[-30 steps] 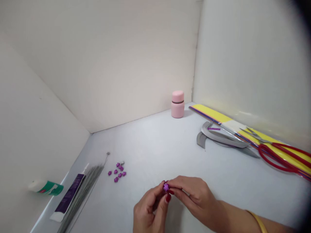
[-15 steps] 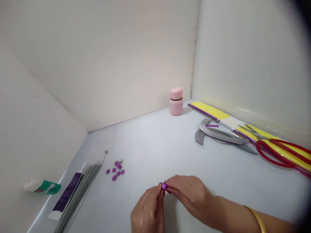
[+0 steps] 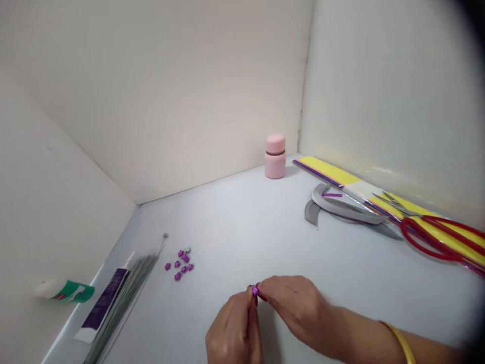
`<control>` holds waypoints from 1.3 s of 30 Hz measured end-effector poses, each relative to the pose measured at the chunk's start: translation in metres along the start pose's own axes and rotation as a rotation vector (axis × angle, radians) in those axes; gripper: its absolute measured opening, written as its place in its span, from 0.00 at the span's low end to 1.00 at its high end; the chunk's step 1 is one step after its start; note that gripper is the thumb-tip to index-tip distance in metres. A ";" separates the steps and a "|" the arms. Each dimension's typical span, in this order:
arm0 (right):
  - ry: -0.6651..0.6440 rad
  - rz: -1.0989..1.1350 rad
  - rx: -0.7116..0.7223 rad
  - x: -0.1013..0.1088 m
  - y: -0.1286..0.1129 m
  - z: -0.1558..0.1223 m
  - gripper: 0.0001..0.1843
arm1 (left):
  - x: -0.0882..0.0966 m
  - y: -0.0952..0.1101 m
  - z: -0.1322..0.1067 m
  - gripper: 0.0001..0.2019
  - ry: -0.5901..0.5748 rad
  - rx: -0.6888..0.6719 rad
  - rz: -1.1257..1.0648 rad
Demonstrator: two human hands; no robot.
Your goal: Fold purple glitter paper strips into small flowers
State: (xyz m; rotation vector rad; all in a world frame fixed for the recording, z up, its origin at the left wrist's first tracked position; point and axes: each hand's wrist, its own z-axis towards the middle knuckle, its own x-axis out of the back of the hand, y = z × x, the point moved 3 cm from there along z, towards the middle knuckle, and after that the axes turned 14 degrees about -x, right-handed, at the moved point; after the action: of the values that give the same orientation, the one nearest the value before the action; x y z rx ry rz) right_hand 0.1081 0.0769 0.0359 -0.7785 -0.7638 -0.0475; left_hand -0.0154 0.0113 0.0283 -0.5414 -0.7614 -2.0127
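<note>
A small purple glitter flower (image 3: 255, 290) is pinched between the fingertips of my left hand (image 3: 233, 326) and my right hand (image 3: 295, 308), and the fingers hide most of it. Both hands are held low over the white table (image 3: 231, 227), and their red-painted nails meet at the flower. A thin gold bangle (image 3: 397, 344) circles my right wrist. On the table to the left lies a small cluster of several matching purple flowers (image 3: 179, 266).
A bundle of thin grey wires (image 3: 129, 293) and a purple-labelled tube (image 3: 102, 299) lie at the left wall, with a green-and-white tube (image 3: 65, 291) beyond. A pink jar (image 3: 275, 156) stands at the back. Grey curved strips (image 3: 341, 210), yellow card (image 3: 329, 172) and red-handled scissors (image 3: 432, 240) lie at right.
My fingers have closed further around the purple flower, so less of it shows. My left hand has dropped slightly, and the whole view has shifted a little.
</note>
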 end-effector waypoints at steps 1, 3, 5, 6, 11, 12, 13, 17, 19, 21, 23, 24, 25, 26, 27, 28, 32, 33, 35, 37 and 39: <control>0.009 0.010 -0.023 0.000 0.000 0.001 0.12 | 0.000 -0.001 0.000 0.10 -0.005 0.002 -0.025; 0.026 0.030 -0.051 0.001 0.000 0.001 0.10 | 0.000 -0.003 -0.001 0.11 -0.015 0.001 -0.051; 0.045 0.030 -0.053 0.001 -0.001 0.002 0.09 | 0.000 -0.003 -0.001 0.11 -0.018 -0.003 -0.042; 0.053 0.020 -0.042 0.001 -0.002 0.001 0.10 | 0.000 -0.003 -0.001 0.11 -0.017 -0.002 -0.034; 0.074 0.036 -0.035 0.000 -0.002 0.000 0.11 | 0.000 -0.002 -0.001 0.11 0.014 0.033 -0.070; 0.051 0.074 -0.071 0.000 -0.001 0.000 0.10 | 0.000 -0.003 -0.001 0.11 0.024 0.049 -0.110; 0.031 0.123 -0.125 0.001 0.001 0.001 0.10 | -0.001 -0.004 -0.001 0.12 0.032 0.069 -0.158; -0.023 0.261 -0.220 0.004 0.004 0.002 0.14 | -0.002 -0.005 0.000 0.13 0.052 0.123 -0.311; -0.037 0.263 -0.175 0.004 0.003 0.003 0.14 | -0.002 -0.006 0.000 0.14 0.060 0.128 -0.325; -0.033 0.254 -0.166 0.004 0.003 0.005 0.12 | -0.002 -0.006 0.000 0.13 0.072 0.145 -0.304; -0.014 0.251 -0.177 0.003 0.003 0.005 0.11 | -0.001 -0.008 -0.002 0.12 0.076 0.174 -0.283; -0.002 0.253 -0.175 0.003 0.004 0.005 0.10 | -0.001 -0.008 -0.002 0.12 0.072 0.182 -0.283; 0.012 0.252 -0.173 0.003 0.004 0.005 0.10 | -0.001 -0.008 -0.002 0.11 0.065 0.184 -0.292; 0.024 0.250 -0.173 0.003 0.004 0.004 0.10 | -0.001 -0.007 -0.002 0.11 0.057 0.181 -0.304; 0.033 0.246 -0.177 0.002 0.005 0.003 0.09 | -0.001 -0.007 -0.002 0.12 0.052 0.176 -0.311; 0.035 0.242 -0.182 0.002 0.005 0.003 0.10 | -0.001 -0.006 -0.002 0.12 0.051 0.170 -0.312; 0.022 0.242 -0.192 0.001 0.005 0.000 0.10 | -0.001 -0.004 0.000 0.11 0.059 0.169 -0.277; 0.021 0.242 -0.188 0.001 0.005 0.000 0.10 | 0.000 -0.003 0.000 0.11 0.057 0.168 -0.264; 0.028 0.233 -0.172 0.002 0.003 0.000 0.10 | 0.000 -0.002 0.001 0.10 0.051 0.153 -0.230; 0.049 0.201 -0.134 0.004 0.001 0.000 0.10 | 0.001 -0.002 0.002 0.09 0.041 0.133 -0.195; 0.074 0.148 -0.084 0.005 0.000 0.002 0.10 | 0.000 -0.001 0.001 0.09 0.023 0.120 -0.170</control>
State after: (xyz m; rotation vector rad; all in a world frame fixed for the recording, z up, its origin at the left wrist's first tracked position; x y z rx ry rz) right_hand 0.1104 0.0789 0.0399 -0.9066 -0.6353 0.0240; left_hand -0.0165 0.0124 0.0291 -0.3947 -0.9347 -2.1078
